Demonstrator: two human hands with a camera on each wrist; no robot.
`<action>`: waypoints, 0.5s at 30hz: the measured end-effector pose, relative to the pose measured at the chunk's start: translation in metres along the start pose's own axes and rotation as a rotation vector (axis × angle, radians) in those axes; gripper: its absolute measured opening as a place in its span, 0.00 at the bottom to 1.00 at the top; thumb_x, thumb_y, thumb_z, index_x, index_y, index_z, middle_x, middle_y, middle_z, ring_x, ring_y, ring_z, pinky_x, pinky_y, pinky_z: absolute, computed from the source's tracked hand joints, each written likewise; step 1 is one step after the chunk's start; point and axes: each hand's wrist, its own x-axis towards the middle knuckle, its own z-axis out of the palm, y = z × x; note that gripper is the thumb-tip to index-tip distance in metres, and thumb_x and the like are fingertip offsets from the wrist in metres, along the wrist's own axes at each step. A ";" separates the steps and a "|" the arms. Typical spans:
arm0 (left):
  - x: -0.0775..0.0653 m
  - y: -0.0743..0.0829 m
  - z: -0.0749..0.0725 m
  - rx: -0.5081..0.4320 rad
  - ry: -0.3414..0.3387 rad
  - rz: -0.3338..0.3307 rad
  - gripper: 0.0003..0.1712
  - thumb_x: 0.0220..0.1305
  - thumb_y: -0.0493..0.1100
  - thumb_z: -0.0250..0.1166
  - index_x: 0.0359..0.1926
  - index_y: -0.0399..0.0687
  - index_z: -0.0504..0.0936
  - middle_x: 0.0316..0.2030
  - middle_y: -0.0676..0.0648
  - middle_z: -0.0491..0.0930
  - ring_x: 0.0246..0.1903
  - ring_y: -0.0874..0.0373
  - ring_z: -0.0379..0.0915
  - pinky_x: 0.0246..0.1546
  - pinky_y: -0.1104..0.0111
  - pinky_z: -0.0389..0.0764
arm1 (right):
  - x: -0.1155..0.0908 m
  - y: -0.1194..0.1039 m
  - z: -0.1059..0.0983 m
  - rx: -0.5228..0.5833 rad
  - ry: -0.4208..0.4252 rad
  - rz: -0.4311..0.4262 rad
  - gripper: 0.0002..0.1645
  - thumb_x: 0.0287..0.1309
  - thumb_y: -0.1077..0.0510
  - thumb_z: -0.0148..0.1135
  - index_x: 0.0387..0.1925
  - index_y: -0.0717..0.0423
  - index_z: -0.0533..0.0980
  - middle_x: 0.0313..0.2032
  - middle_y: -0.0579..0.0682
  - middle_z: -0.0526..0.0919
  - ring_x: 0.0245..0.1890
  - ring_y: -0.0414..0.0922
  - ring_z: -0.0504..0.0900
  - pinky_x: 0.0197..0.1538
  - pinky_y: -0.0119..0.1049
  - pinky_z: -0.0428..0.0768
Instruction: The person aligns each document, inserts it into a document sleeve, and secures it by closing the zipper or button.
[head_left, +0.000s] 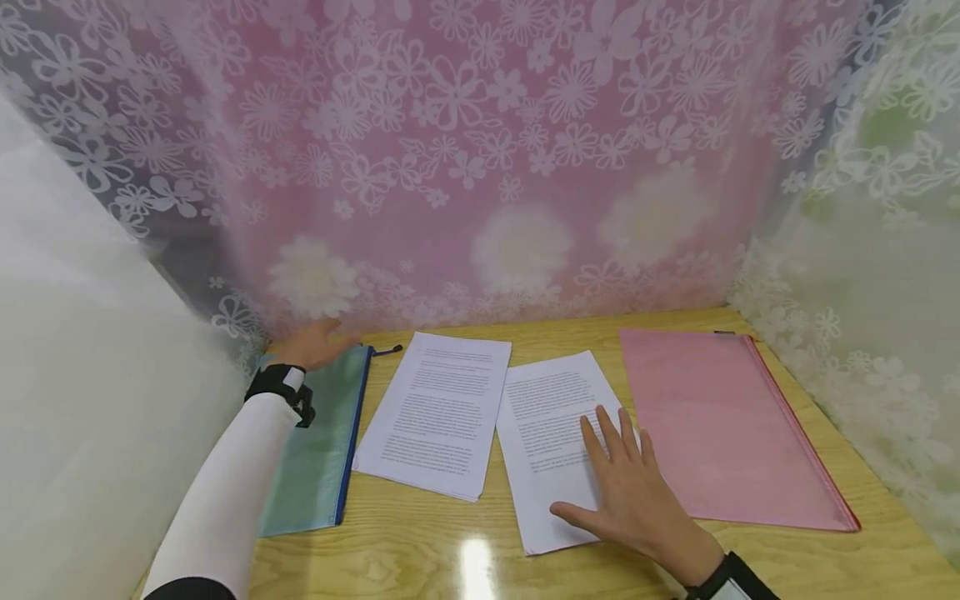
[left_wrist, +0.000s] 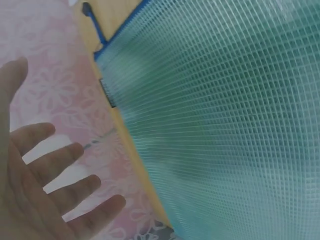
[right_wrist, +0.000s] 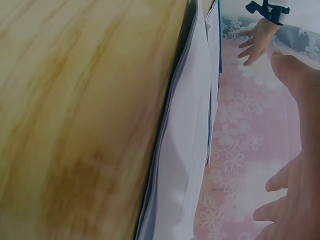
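**Wooden table (head_left: pixel 420 542) laid out, nothing gripped**

The left stack (head_left: pixel 438 417) and right stack (head_left: pixel 543 433) of paper lie between a green folder (head_left: pixel 318 467) and a pink folder (head_left: pixel 735 425). The left hand (head_left: pixel 313 343), empty, spreads over the green folder's far end; the right hand (head_left: pixel 630 492), likewise, over the right stack. Laying-out looks done; both stacks lie outside the folders.

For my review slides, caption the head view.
Left hand by far end of green pouch, right hand spread over printed sheets, pink pouch alongside.
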 end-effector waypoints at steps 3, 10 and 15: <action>0.009 -0.003 0.007 0.043 0.003 0.004 0.55 0.70 0.77 0.48 0.79 0.38 0.57 0.76 0.28 0.57 0.71 0.26 0.58 0.67 0.33 0.62 | -0.002 0.000 -0.001 -0.005 -0.004 0.010 0.72 0.48 0.15 0.60 0.77 0.62 0.60 0.78 0.67 0.56 0.78 0.72 0.49 0.70 0.74 0.55; 0.021 -0.005 0.023 0.105 -0.035 -0.007 0.39 0.77 0.60 0.55 0.73 0.33 0.68 0.69 0.27 0.68 0.66 0.27 0.67 0.63 0.35 0.69 | -0.003 0.002 -0.002 -0.001 -0.019 0.017 0.72 0.49 0.15 0.59 0.77 0.63 0.59 0.78 0.67 0.55 0.78 0.72 0.47 0.70 0.75 0.55; 0.033 -0.012 0.039 0.135 -0.036 0.040 0.35 0.77 0.56 0.56 0.70 0.32 0.72 0.66 0.28 0.73 0.64 0.29 0.71 0.63 0.38 0.72 | -0.002 0.005 -0.004 0.013 -0.031 0.029 0.72 0.49 0.14 0.59 0.78 0.61 0.58 0.79 0.66 0.54 0.79 0.70 0.44 0.71 0.75 0.52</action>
